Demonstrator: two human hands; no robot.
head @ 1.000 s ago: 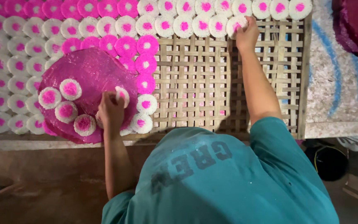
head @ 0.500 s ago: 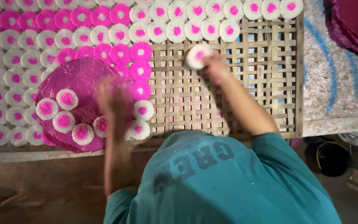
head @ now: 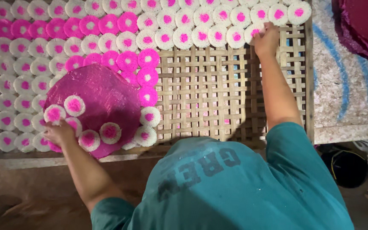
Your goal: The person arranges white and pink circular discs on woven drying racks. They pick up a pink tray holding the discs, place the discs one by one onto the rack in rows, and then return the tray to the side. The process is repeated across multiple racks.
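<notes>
Overhead view of a person in a teal shirt (head: 235,187) leaning over a woven bamboo tray (head: 205,93). The right hand (head: 267,39) reaches to the tray's far edge, fingers closed on a white disc with a pink centre (head: 253,33), placed at the end of a row of like discs (head: 205,19). The left hand (head: 60,133) rests at the near edge of a round magenta mat (head: 96,98) carrying several discs; its fingers curl around one of them (head: 74,125). More discs, white and pink, fill the tray's left part; the middle weave is bare.
</notes>
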